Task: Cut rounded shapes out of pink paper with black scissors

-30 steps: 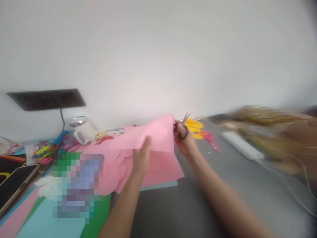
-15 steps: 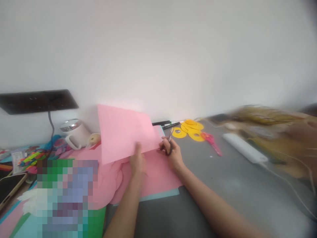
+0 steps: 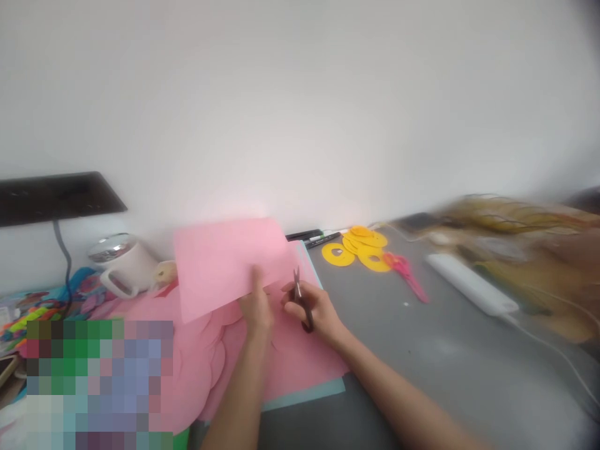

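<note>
A sheet of pink paper (image 3: 220, 262) is pinched by its near edge in my left hand (image 3: 257, 306), the thumb lying on top and the other fingers hidden beneath. It hangs tilted above a pile of pink sheets. My right hand (image 3: 312, 306) grips a pair of dark-handled scissors (image 3: 297, 287), blades pointing up and away, close to the sheet's right edge. Under both hands lies more pink paper (image 3: 300, 356), with a light blue sheet (image 3: 323, 394) showing below it. Pink rounded cut-outs (image 3: 197, 369) overlap to the left of my left forearm.
Yellow paper rings (image 3: 338, 254) and pink scissors (image 3: 407, 277) lie to the right on the grey table (image 3: 450, 375). Dark pens (image 3: 323, 239) rest by the wall. A white mug (image 3: 129, 269) stands left; a white power strip (image 3: 471, 284) and its cable lie right.
My left hand has swung the pink sheet leftward and then lowered it. My right hand, with the scissors, has moved left and nearer to me. The view has turned slightly right.
</note>
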Motion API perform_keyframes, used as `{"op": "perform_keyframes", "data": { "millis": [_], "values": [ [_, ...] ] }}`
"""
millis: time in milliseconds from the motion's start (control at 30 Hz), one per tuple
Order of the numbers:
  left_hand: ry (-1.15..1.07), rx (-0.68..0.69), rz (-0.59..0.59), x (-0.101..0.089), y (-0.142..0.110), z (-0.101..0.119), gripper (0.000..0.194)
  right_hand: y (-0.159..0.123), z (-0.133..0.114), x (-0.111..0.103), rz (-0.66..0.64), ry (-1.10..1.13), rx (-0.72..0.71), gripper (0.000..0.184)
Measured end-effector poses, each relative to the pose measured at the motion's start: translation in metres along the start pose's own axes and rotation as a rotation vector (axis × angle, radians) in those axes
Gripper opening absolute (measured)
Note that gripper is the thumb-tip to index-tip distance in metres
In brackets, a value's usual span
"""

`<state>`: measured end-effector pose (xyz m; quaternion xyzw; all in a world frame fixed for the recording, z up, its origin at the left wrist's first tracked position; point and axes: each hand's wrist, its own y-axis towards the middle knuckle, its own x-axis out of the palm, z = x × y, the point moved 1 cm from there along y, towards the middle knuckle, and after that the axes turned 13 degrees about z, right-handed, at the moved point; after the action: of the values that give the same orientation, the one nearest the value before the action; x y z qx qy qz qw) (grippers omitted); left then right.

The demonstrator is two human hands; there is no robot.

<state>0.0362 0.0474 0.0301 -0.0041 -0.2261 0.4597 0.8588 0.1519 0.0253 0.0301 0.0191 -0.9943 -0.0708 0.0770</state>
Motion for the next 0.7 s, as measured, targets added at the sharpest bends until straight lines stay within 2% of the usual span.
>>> {"op": "perform_keyframes", "data": {
  "millis": [100,367,600,700],
  "values": [
    [0.067,-0.013,-0.001,-0.004,-0.001,0.0,0.037,-0.002,0.003,0.003,-0.082,-0.008,-0.011,0.034],
    [0.044,0.133,0.054,-0.004,0.001,0.009,0.039,0.013,-0.009,0.019,-0.093,-0.047,0.055,0.035],
    [0.027,0.075,0.063,-0.005,0.012,0.01,0.036,0.02,-0.005,0.021,-0.091,-0.043,0.051,0.036],
    [0.037,0.041,0.049,-0.006,0.013,0.013,0.029,0.017,-0.003,0.017,-0.14,-0.005,0.06,0.038]
  ]
}}
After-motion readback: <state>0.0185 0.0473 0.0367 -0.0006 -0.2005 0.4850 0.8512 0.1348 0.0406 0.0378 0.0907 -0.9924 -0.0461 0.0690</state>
